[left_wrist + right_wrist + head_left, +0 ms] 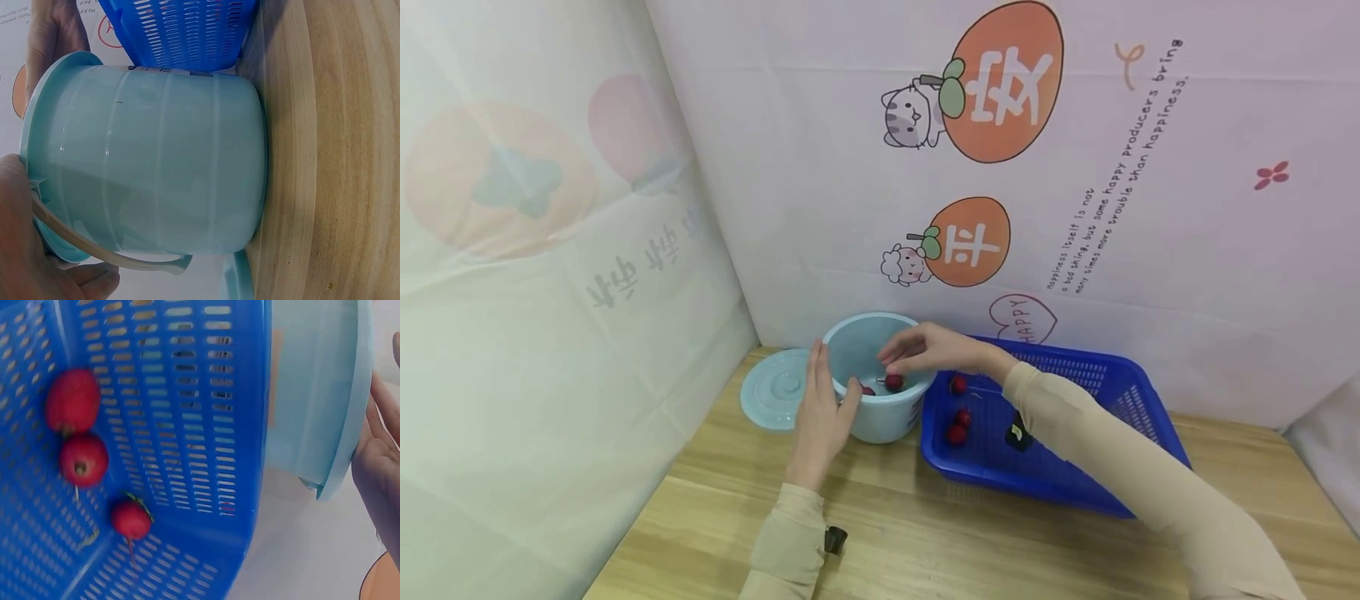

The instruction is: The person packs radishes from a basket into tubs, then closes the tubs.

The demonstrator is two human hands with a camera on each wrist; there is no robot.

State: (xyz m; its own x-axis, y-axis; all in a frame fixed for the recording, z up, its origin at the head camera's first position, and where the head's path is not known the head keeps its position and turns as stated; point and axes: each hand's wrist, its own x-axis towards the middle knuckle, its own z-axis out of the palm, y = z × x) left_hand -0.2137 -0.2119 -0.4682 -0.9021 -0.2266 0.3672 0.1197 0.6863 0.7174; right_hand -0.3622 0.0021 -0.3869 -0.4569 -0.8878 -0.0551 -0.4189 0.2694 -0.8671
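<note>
A light blue bucket (883, 418) stands upright on the table. My left hand (822, 421) rests against its left side, fingers extended along the rim and thumb at the near edge; the handle (106, 253) hangs beside that hand. Over the opening, my right hand (928, 348) reaches in from the right, with a red radish (893, 382) at its thumb and fingertips. Part of another radish (867, 391) shows inside the bucket near the left thumb. More radishes (73, 400) lie in the blue basket (247, 456) below the right forearm.
A light blue lid (775, 390) lies left of the bucket on the wooden table (917, 542). The basket stands close on the bucket's right, with a black object (1018, 435) showing by the right sleeve. A printed cloth (820, 167) hangs behind.
</note>
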